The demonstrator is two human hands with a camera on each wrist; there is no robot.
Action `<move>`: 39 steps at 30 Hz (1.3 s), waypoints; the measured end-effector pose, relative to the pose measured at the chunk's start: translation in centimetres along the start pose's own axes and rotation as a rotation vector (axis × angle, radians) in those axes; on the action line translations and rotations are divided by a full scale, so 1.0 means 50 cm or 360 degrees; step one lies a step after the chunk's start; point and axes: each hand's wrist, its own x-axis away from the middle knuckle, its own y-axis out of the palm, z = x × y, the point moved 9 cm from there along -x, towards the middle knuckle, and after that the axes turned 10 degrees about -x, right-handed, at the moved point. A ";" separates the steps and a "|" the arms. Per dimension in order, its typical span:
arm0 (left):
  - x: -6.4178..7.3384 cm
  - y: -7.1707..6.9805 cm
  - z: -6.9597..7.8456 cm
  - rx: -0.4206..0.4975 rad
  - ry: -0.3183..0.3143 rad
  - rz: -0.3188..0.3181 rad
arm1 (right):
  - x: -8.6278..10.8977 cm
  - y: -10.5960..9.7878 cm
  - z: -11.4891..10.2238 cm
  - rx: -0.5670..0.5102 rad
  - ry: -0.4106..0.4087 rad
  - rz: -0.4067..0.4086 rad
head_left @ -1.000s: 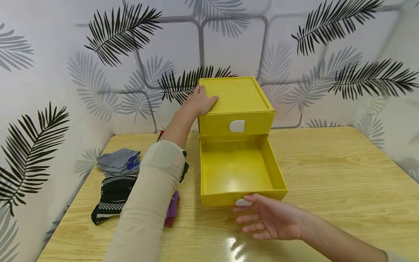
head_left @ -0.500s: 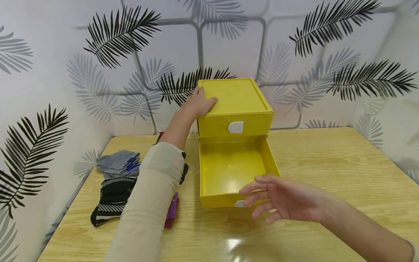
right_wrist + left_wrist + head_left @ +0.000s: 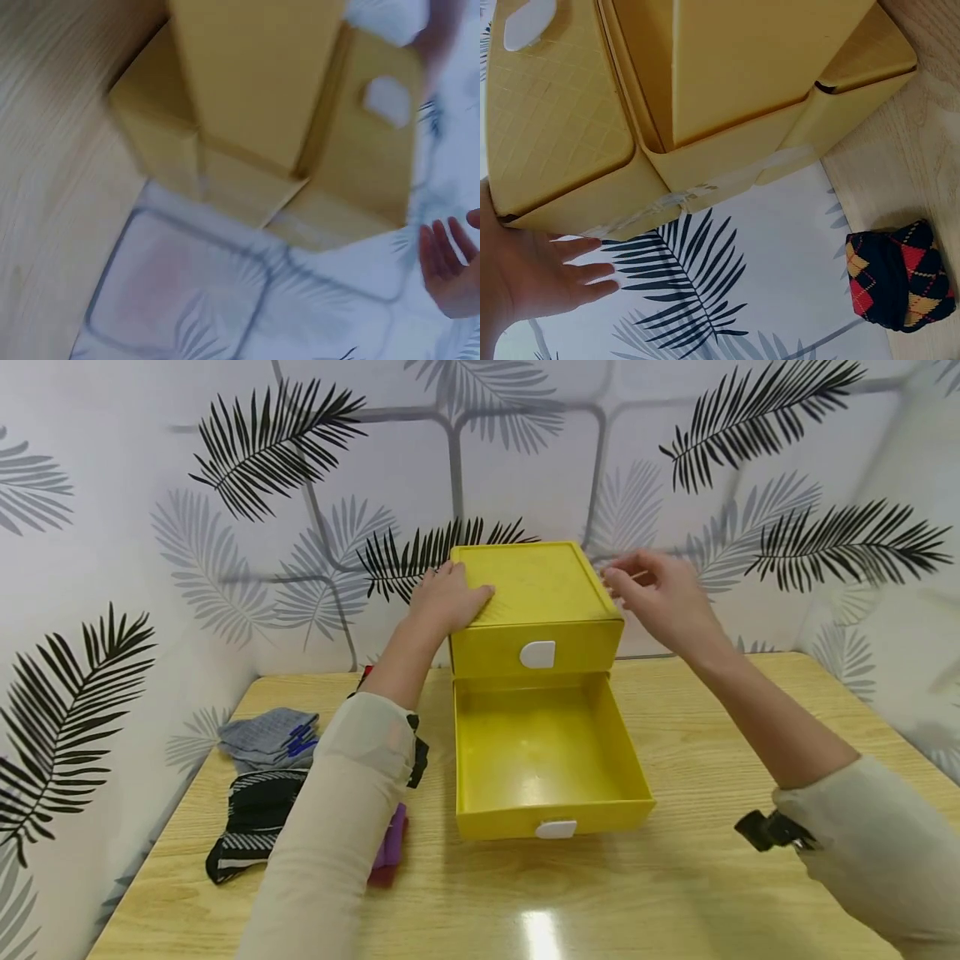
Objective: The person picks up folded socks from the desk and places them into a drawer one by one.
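A yellow drawer box [image 3: 525, 577] stands at the back of the table, its upper drawer closed behind a white tab handle [image 3: 537, 654]. Below that, a drawer [image 3: 551, 743] is pulled far out and its inside is bare. My left hand [image 3: 448, 602] rests on the box's top left edge, thumb on top and fingers along the side. At the top right edge, my right hand [image 3: 663, 597] is raised with loosely bent fingers and nothing in them. The right wrist view has these fingers [image 3: 442, 255] beside the box's corner, apart from it.
Left of the box lie folded grey socks [image 3: 270, 732], black striped socks [image 3: 262, 810] and a purple folded piece [image 3: 390, 839], partly behind my left sleeve. An argyle sock [image 3: 900, 276] lies close to the wall. A leaf-patterned wall covering [image 3: 405, 460] rises behind the table.
My right hand has left the pulled-out drawer's front and moved up to the box's top right edge. My left hand has stayed on the box. The drawer remains out.
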 end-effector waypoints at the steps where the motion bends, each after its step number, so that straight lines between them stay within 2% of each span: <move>1: 0.000 -0.008 0.003 -0.0077 0.0017 0.0055 | -0.017 -0.007 0.005 0.0226 -0.0064 0.0070; 3: 0.002 -0.022 0.007 -0.0173 0.0034 0.0157 | -0.047 -0.009 0.023 0.0534 -0.0115 0.0093; 6: 0.008 -0.039 0.007 -0.0184 0.0044 0.0265 | -0.081 0.005 0.067 0.0702 0.0004 -0.0059; 9: 0.019 -0.052 -0.001 -0.0139 0.0053 0.0308 | -0.096 0.018 0.107 0.0739 0.0202 -0.0244; 12: 0.037 -0.063 -0.015 -0.0094 0.0088 0.0348 | -0.099 0.026 0.127 0.0738 0.0301 -0.0382; 15: 0.060 -0.073 -0.038 -0.0062 0.0124 0.0398 | -0.102 0.034 0.130 0.0755 0.0303 -0.0496; 19: 0.092 -0.068 -0.079 -0.0049 0.0139 0.0408 | -0.102 0.045 0.125 0.0731 0.0270 -0.0559; 22: 0.120 -0.051 -0.110 -0.0035 0.0168 0.0399 | -0.100 0.051 0.124 0.0706 0.0286 -0.0570; 27: 0.176 -0.010 -0.146 -0.0007 0.0326 0.0383 | -0.098 0.059 0.126 0.0736 0.0294 -0.0572; 29: 0.201 0.011 -0.158 -0.0005 0.0377 0.0329 | -0.099 0.060 0.128 0.0741 0.0287 -0.0569; 32: 0.244 0.049 -0.173 -0.0004 0.0417 0.0191 | -0.099 0.059 0.130 0.0739 0.0287 -0.0568; 36: 0.309 0.110 -0.194 -0.0024 0.0413 -0.0015 | -0.098 0.059 0.134 0.0736 0.0296 -0.0571; 39: 0.356 0.157 -0.205 -0.0061 0.0384 -0.0119 | -0.097 0.060 0.137 0.0722 0.0307 -0.0570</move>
